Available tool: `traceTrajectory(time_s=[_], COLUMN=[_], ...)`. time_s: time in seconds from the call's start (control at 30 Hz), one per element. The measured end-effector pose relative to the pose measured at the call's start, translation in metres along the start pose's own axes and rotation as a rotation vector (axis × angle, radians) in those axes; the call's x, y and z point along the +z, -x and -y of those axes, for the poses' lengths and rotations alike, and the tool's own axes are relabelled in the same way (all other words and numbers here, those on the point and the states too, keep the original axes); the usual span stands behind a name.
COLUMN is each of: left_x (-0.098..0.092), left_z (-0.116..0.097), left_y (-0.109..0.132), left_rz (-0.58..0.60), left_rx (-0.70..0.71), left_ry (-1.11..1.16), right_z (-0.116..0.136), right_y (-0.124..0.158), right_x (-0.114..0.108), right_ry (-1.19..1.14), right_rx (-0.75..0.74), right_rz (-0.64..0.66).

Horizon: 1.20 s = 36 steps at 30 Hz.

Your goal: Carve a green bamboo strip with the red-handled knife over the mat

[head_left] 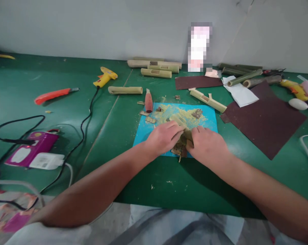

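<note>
My left hand (165, 136) and my right hand (207, 143) meet over a blue sheet (141, 136), both with curled fingers. Between them is a pale bamboo tube (178, 119), partly covered by my fingers. A dull olive-brown piece (187, 134) shows at my right fingertips; whether it is bamboo or folded sandpaper I cannot tell. Yellowish dust (184, 112) and worn brown scraps (197, 113) lie on the sheet around my hands. A chisel-like tool with a red handle (149, 102) rests at the sheet's upper left corner.
Cut bamboo tubes (156, 72) lie along the back, with a notched one (207, 100) nearer. Dark brown sheets (266, 119) and white paper (242, 93) are to the right. Leftward are a yellow glue gun (105, 77), a red cutter (53, 95) and a purple power strip (33, 148) with cables.
</note>
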<state>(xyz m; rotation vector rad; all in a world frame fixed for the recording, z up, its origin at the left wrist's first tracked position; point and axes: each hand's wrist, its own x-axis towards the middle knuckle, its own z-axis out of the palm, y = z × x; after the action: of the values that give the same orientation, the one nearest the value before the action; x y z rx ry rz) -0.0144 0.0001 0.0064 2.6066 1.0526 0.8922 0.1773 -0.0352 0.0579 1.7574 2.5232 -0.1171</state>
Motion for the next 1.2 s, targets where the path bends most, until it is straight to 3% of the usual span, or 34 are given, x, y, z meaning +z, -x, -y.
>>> traceTrajectory(time_s=[0.1,0.3,0.47,0.77,0.87,1.03,1.1,1.2], left_x=[0.0,-0.002,-0.004,-0.015,-0.014,-0.011,-0.011,-0.015], left_z=[-0.004,0.015,0.023,0.038,0.03,0.008,0.011,0.028], left_y=[0.0,-0.003,-0.004,-0.002,-0.001,0.002,0.001,-0.002], left_rz=[0.044,-0.102,-0.148,-0.219,-0.195,-0.008,-0.003,-0.086], left_rx=[0.019,-0.047,-0.075,-0.283,-0.249,-0.104,-0.098,-0.186], left_ry=[0.024,0.0,0.04,0.102,0.088,0.102,0.064,-0.025], right_z=[0.002,-0.002,-0.006,-0.005,-0.004,-0.002,-0.002,-0.001], right_y=[-0.002,-0.003,-0.001,-0.001,-0.002,-0.002,-0.002,-0.001], right_x=[0.005,0.009,0.012,0.016,0.017,0.02,0.021,0.02], right_ry=[0.014,-0.051,-0.105,-0.113,-0.114,-0.064,-0.044,-0.016], right_rx=[-0.004,-0.014,-0.027,-0.159,-0.168,-0.201,-0.212,-0.221], right_rz=[-0.035,-0.057,-0.101,-0.125,-0.088,-0.081,-0.09,-0.09])
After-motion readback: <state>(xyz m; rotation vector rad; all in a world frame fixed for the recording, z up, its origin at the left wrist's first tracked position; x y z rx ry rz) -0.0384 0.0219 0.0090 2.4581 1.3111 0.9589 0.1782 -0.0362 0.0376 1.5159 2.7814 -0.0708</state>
